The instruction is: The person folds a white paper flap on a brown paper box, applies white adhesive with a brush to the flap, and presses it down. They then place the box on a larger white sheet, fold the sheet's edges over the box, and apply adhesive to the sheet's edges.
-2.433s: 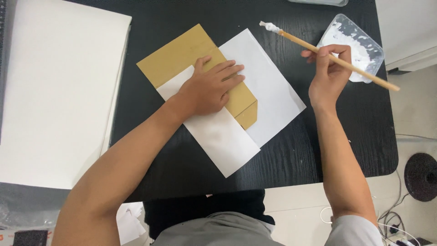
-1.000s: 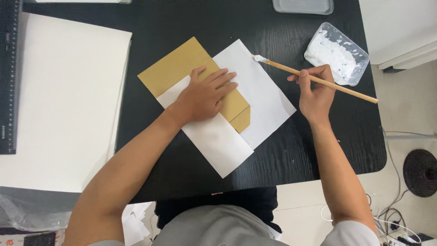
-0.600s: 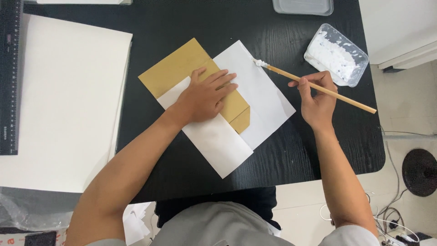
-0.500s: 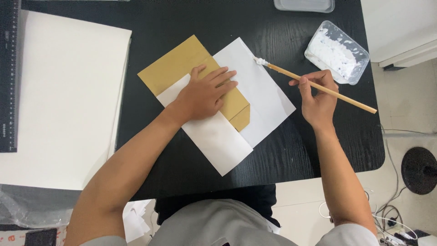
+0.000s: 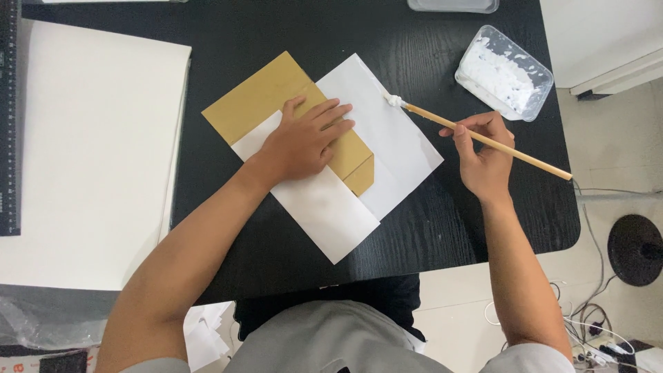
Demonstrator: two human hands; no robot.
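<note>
My left hand [image 5: 304, 140] lies flat on a tan paper envelope [image 5: 259, 101] and a white sheet [image 5: 324, 211], pressing them to the black table [image 5: 414, 228]. A second white sheet [image 5: 397, 148] lies under the envelope's right side. My right hand [image 5: 481, 155] grips a wooden brush [image 5: 483, 137]. Its white, paste-loaded tip rests at the upper edge of that second sheet. A clear plastic tub of white paste [image 5: 503, 72] stands beyond the brush at the table's far right.
A big stack of white paper [image 5: 83, 152] covers the table's left side, with a black ruler [image 5: 8, 117] at its far left edge. Another clear container [image 5: 452, 5] sits at the top edge. A fan base [image 5: 635, 249] and cables lie on the floor to the right.
The brush was lifted away from the paste tub and brought down to the left, so that its tip now touches the white sheet. My left hand stayed on the envelope.
</note>
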